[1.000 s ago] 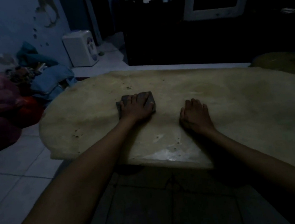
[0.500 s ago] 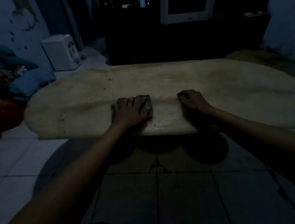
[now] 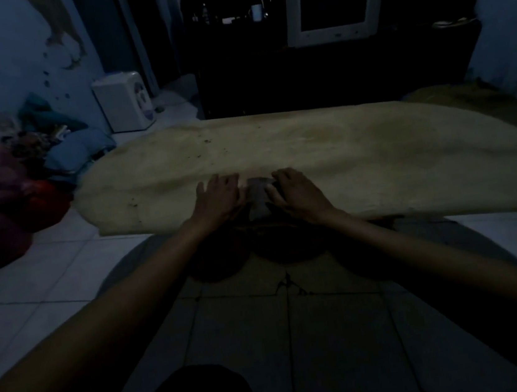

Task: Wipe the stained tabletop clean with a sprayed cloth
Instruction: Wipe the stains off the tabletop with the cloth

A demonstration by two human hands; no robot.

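Observation:
A long oval beige tabletop [image 3: 343, 153] lies low across the dim room, with dark specks near its far left part and left edge. A grey folded cloth [image 3: 258, 200] sits at the table's near edge and hangs a little over it. My left hand [image 3: 218, 199] lies flat just left of the cloth, fingers spread, its thumb side touching it. My right hand [image 3: 297, 191] is on the cloth's right side with fingers curled onto it.
A white appliance [image 3: 125, 101] stands on the tiled floor at the back left, beside heaps of cloth and bags [image 3: 5, 187]. A dark cabinet with a white CRT monitor [image 3: 332, 1] is behind the table. A dark cushion [image 3: 484, 109] lies at the far right.
The cloth has come toward me from mid-table to the near edge. My right hand has moved left onto it, and my left hand has slid off to its left side. The view has pulled back.

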